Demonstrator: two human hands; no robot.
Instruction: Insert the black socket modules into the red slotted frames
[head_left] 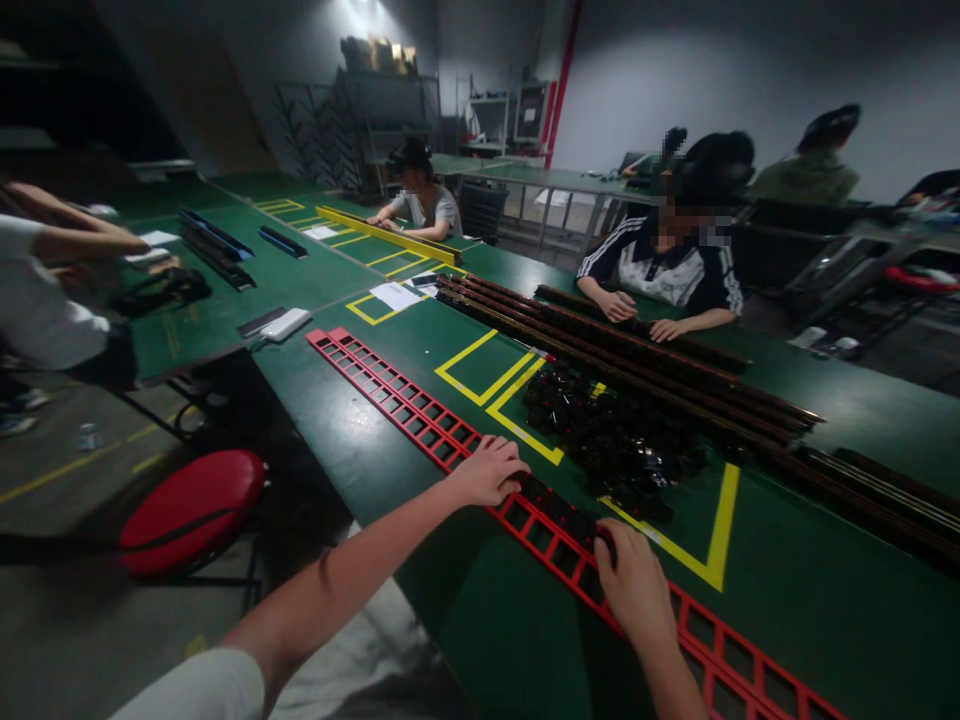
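A long red ladder-like frame (pixel 551 548), with two rows of square openings, lies diagonally across the green table in front of me. Small black parts (pixel 559 508) sit in a row in its far row of openings, between my hands. My left hand (pixel 491 470) rests on the frame with its fingers curled down over the black part at the left end of that row. At the right end, my right hand (pixel 636 575) has its thumb and fingers bent round another black part, mostly hidden by the hand. Beyond the frame lies a heap of loose black parts (pixel 615 430).
Long dark rails (pixel 630 370) lie behind the heap, and a co-worker (pixel 664 260) sits across from me. Yellow tape (pixel 722 530) marks the green table (pixel 360 430). A white box (pixel 286 325) lies near the table's left edge; a red stool (pixel 193 510) stands beside it.
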